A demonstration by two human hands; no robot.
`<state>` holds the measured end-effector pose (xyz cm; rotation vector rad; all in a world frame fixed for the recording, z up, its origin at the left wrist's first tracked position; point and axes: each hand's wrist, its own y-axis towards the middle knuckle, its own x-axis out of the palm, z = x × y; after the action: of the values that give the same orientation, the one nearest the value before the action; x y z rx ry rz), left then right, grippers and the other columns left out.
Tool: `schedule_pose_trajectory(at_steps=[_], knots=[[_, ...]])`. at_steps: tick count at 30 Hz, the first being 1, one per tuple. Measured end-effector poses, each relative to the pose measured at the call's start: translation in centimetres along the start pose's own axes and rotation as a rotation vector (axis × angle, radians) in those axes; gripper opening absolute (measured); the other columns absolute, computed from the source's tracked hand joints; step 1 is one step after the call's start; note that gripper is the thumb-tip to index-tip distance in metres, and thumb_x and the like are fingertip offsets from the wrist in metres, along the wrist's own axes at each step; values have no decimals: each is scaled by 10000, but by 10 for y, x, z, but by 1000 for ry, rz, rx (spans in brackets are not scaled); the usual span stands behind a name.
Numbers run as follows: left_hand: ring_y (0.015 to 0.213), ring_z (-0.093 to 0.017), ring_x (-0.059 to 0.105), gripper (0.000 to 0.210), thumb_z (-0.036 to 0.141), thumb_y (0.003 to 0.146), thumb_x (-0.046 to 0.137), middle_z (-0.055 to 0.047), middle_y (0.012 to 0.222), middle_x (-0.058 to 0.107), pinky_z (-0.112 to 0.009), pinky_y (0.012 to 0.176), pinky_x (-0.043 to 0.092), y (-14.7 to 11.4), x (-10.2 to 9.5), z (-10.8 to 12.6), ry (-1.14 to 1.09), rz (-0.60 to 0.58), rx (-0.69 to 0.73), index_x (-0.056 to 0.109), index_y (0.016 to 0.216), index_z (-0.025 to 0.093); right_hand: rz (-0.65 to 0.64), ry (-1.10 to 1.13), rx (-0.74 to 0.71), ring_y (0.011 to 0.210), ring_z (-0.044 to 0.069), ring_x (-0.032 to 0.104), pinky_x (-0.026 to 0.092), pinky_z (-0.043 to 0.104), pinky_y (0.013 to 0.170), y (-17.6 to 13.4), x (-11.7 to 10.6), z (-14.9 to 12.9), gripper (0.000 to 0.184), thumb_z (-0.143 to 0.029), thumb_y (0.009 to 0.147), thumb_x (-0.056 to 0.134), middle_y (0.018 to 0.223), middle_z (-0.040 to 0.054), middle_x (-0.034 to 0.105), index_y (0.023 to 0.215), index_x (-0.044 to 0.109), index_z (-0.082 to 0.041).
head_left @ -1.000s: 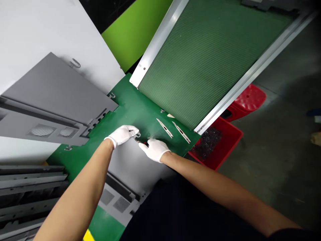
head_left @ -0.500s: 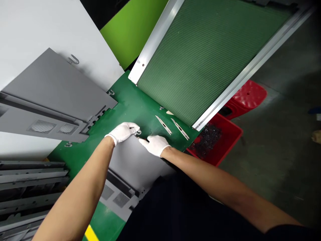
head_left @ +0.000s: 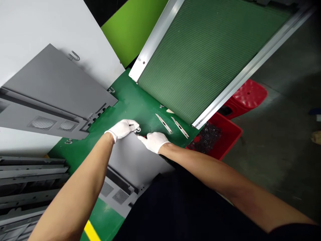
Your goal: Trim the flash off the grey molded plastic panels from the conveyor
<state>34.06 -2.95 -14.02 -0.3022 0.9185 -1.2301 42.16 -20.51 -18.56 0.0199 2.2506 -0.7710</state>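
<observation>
My left hand (head_left: 123,129), in a white glove, pinches a small metal hook (head_left: 138,129) at the top edge of a grey sheet-metal panel (head_left: 135,155). Just right of it, my right hand (head_left: 155,142), also gloved, is closed with its forefinger pointing at the hook's base. A bit of something dark and red shows by those fingers, too small to name. The panel lies close against my body, its vented lower part partly hidden by my left arm and dark clothing.
Two utility knives (head_left: 163,123) lie on the green table (head_left: 132,107), right of my hands. Beyond is a ribbed green conveyor belt (head_left: 200,63). A red bin (head_left: 232,134) of small dark parts stands at right. Another grey panel (head_left: 60,80) with hooks is at left, above stacked metal parts (head_left: 32,182).
The view has shifted slightly. My right hand has edged a little left toward the hook, while my left hand keeps its pinch there.
</observation>
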Motion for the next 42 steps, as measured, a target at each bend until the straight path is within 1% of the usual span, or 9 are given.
schedule_pose_trajectory(at_steps=[4, 9, 19, 25, 30, 33, 35, 39, 42], knots=[[834, -202, 666, 341, 500, 760, 649, -69, 916, 755, -333, 827, 532, 1, -1, 0, -4, -1, -5, 725, 851, 180, -11, 54, 39, 941, 331, 696, 507, 416, 810, -2, -2, 0, 847, -789, 892, 153, 953, 193, 737, 990, 709, -156], [835, -204, 668, 333, 488, 778, 637, -72, 920, 756, -336, 830, 529, 1, 1, -1, 10, 3, 1, 732, 855, 179, 49, 123, 74, 957, 304, 694, 513, 398, 821, -3, 6, -3, 822, -780, 900, 135, 1001, 164, 735, 1014, 684, -179], [802, -198, 658, 350, 512, 749, 667, -74, 885, 750, -338, 811, 529, 3, 5, -1, -31, -8, 29, 718, 827, 175, 70, 41, 56, 929, 318, 708, 517, 409, 814, 2, 11, -5, 806, -733, 930, 137, 927, 190, 741, 983, 693, -151], [701, -188, 605, 368, 549, 673, 718, -48, 760, 705, -313, 676, 487, 6, 8, 13, 75, -22, -17, 694, 747, 189, 4, -15, -14, 978, 304, 695, 495, 392, 858, 9, 12, -1, 824, -702, 951, 134, 1021, 216, 728, 1041, 709, -119], [673, -186, 582, 324, 504, 671, 725, -50, 720, 684, -320, 683, 464, 14, 8, 2, -17, 84, 4, 692, 706, 184, 8, -11, -7, 1011, 309, 675, 471, 388, 873, 8, 0, 10, 850, -710, 950, 139, 1009, 225, 727, 997, 726, -96], [715, -184, 596, 373, 553, 706, 700, -44, 753, 694, -307, 727, 469, 14, 7, -7, -40, 139, 55, 692, 749, 183, -11, 83, 102, 1005, 313, 674, 473, 411, 881, 4, -2, 22, 918, -774, 904, 79, 1018, 212, 732, 998, 731, -135], [747, -182, 610, 391, 575, 756, 648, -40, 782, 701, -293, 749, 472, 15, 8, -11, -64, 219, 78, 684, 776, 186, 20, 145, 191, 1003, 311, 674, 474, 415, 884, -2, 3, 33, 962, -789, 885, 27, 1026, 208, 731, 1018, 725, -141], [709, -181, 607, 336, 522, 854, 538, -26, 767, 708, -293, 719, 455, 23, 9, -15, 63, 505, -77, 651, 802, 210, 17, 206, 271, 1018, 307, 678, 471, 387, 887, -22, 24, 64, 899, -740, 925, 58, 1014, 200, 734, 995, 729, -146], [715, -212, 612, 311, 485, 898, 481, -44, 708, 693, -320, 720, 449, 36, 9, -16, 153, 646, -231, 611, 807, 216, -3, 292, 307, 976, 304, 693, 480, 371, 857, -41, 42, 88, 834, -721, 942, 115, 961, 186, 743, 908, 738, -167]])
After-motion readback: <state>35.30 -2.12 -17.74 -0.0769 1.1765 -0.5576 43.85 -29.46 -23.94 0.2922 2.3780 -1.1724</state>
